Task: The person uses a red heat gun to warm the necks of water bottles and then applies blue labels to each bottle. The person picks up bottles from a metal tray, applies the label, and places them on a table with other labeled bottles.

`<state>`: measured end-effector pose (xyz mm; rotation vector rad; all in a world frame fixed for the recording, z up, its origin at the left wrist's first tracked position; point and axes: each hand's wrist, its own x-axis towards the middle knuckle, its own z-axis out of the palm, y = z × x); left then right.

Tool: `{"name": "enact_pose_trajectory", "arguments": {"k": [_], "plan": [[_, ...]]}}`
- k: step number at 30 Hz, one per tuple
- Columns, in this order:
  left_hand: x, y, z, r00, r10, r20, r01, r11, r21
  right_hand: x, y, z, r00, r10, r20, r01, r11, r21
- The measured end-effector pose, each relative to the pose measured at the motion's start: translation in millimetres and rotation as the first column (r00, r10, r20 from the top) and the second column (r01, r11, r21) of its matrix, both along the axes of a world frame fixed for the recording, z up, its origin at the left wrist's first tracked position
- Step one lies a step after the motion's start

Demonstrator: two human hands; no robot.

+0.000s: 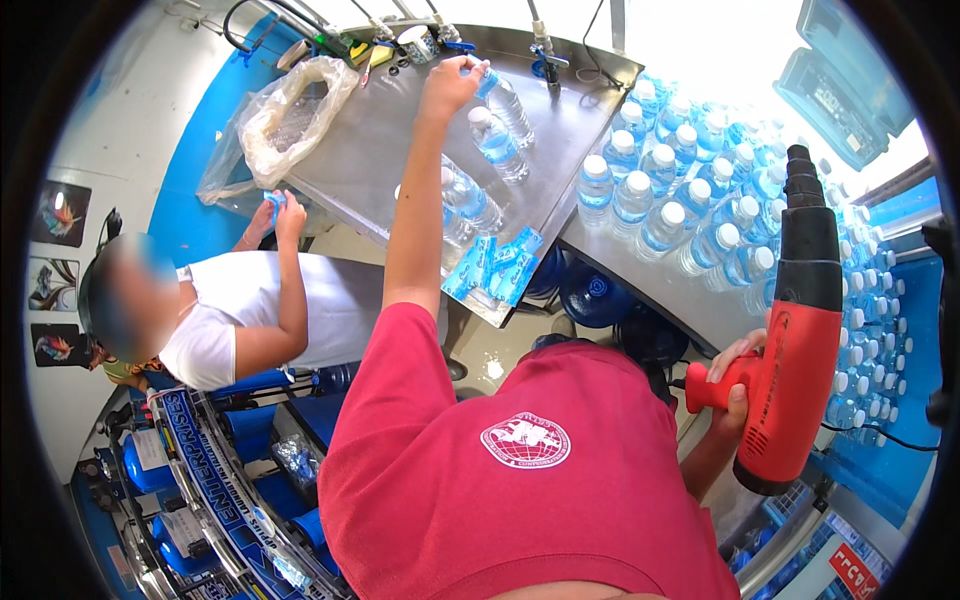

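My left hand (pixel 455 88) reaches to the far side of the steel table, its fingers pinching a blue label sleeve (pixel 487 82) at the top of a clear water bottle (pixel 512 112). Beside that one stands a white-capped bottle (pixel 498 146) with a blue band. Nearer, partly behind my left forearm, are more bottles (pixel 470 202). A stack of blue label sleeves (pixel 494 268) lies at the table's near corner. My right hand (pixel 737 380) grips the handle of a red and black heat gun (pixel 797 370), its nozzle pointing up and away from me.
Many capped water bottles (pixel 660 215) crowd the right-hand table. At left, a person in white (pixel 270 310) holds a small blue piece (pixel 275 202). A clear plastic bag (pixel 290 115) lies on the table's far left. Blue jugs (pixel 597 290) stand below; taps (pixel 543 50) line the back.
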<state>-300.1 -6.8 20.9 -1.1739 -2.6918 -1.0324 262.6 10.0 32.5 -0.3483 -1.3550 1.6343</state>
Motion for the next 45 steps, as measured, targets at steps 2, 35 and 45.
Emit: {"name": "enact_pose_trajectory", "arguments": {"k": [2, 35, 45], "plan": [[-6, -4, 3, 0.998, -0.048, -0.045, 0.043, 0.994, -0.101, -1, -1, 0, 0.999, -0.016, 0.036, 0.015, 1.0, 0.024], [18, 11, -2, 0.934, -0.047, -0.355, -0.011, 0.987, -0.16, 6, 8, -6, 0.997, -0.031, 0.074, 0.028, 0.999, 0.039], [11, 64, 15, 0.977, -0.171, -0.129, -0.007, 0.578, -0.816, -1, 14, -11, 0.995, 0.005, 0.101, -0.007, 1.0, 0.014]]}}
